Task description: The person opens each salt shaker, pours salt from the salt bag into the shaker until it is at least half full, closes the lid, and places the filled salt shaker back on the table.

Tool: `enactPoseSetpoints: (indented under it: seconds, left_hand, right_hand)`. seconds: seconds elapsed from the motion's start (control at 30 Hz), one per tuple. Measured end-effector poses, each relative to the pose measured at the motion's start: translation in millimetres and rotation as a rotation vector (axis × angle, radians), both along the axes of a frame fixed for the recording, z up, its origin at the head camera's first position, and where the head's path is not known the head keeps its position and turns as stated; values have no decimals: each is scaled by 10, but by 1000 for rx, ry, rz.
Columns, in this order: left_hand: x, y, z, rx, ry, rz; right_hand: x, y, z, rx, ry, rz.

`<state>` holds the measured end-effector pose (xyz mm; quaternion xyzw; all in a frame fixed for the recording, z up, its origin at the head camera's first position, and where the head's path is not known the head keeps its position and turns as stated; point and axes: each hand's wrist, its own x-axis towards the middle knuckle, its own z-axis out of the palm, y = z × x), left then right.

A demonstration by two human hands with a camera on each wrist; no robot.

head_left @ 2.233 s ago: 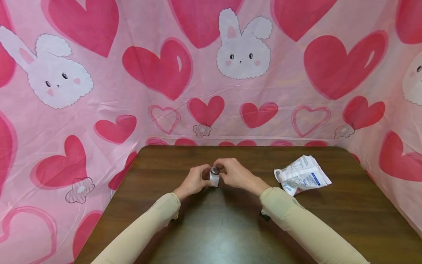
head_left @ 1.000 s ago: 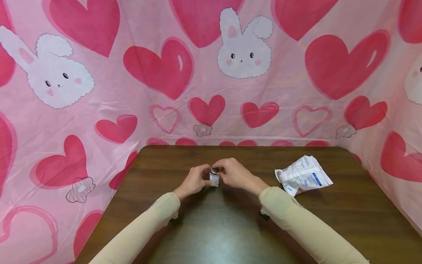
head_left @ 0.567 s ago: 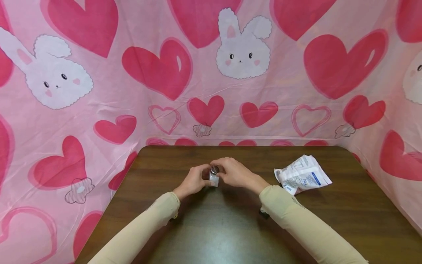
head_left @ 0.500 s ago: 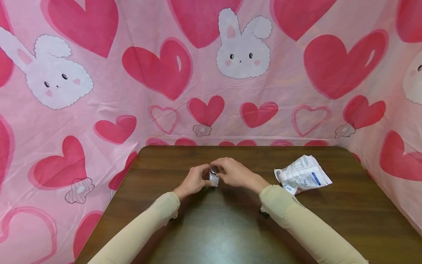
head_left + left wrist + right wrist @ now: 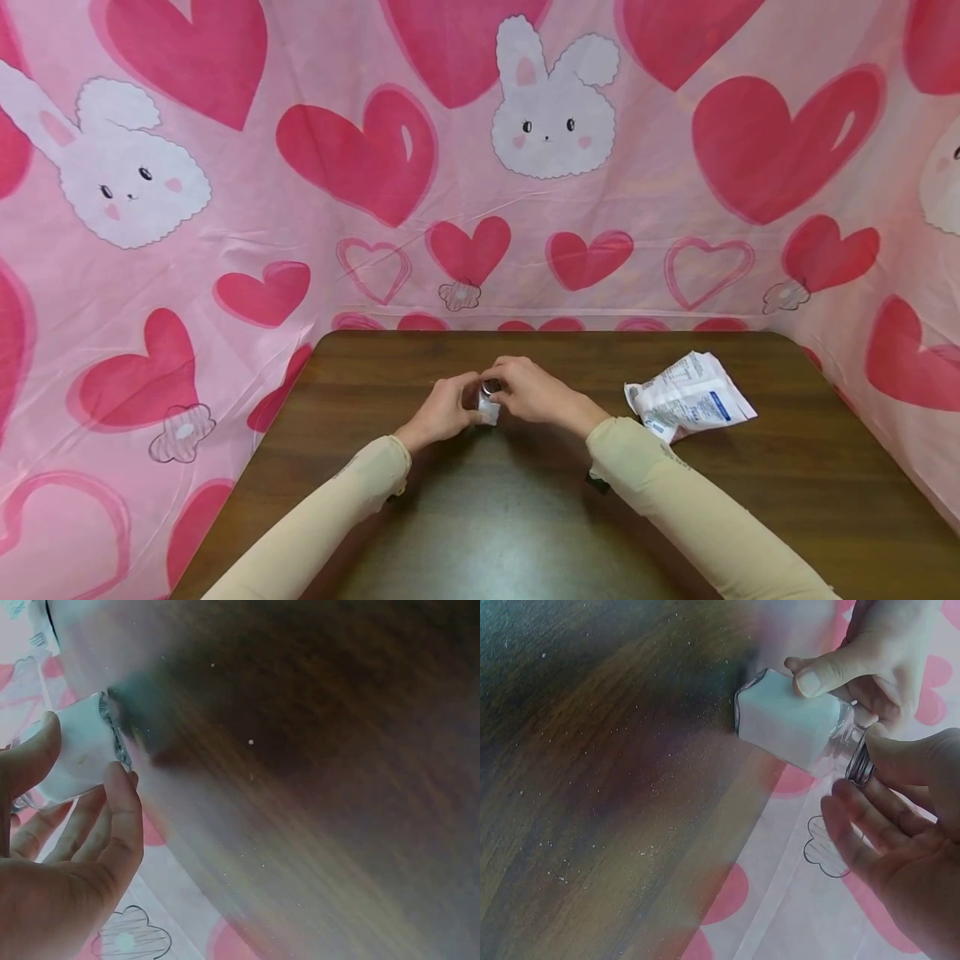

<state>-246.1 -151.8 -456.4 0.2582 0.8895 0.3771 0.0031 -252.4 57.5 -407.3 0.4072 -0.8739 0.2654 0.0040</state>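
Observation:
A small glass salt shaker (image 5: 489, 411) with a metal screw cap is held near the far middle of the table. White granules fill most of its square body (image 5: 787, 720), seen in the right wrist view. My left hand (image 5: 444, 408) grips that body between thumb and fingers, also visible in the left wrist view. From the right, my right hand (image 5: 534, 392) pinches the metal cap (image 5: 861, 763) between thumb and fingertips. The cap sits at the shaker's neck. Whether the base touches the tabletop, I cannot tell.
A crumpled white printed packet (image 5: 690, 400) lies to the right, beyond my right forearm. White grains are scattered over the dark wooden table (image 5: 480, 525). A pink cloth (image 5: 645, 200) with hearts and rabbits hangs around the table's back and sides.
My right fingers have shifted around the cap, changing how much of it shows several times. The shaker leans slightly differently now. My left hand has stayed almost still, and the packet has not moved.

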Motion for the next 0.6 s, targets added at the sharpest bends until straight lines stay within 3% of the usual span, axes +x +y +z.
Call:
enactPoseSetpoints:
  seconds: [0.6]
  left_hand:
    - [16,-6,4,5,12,5]
  right_hand:
    - [-32,-4,-19,-21,-18,-31]
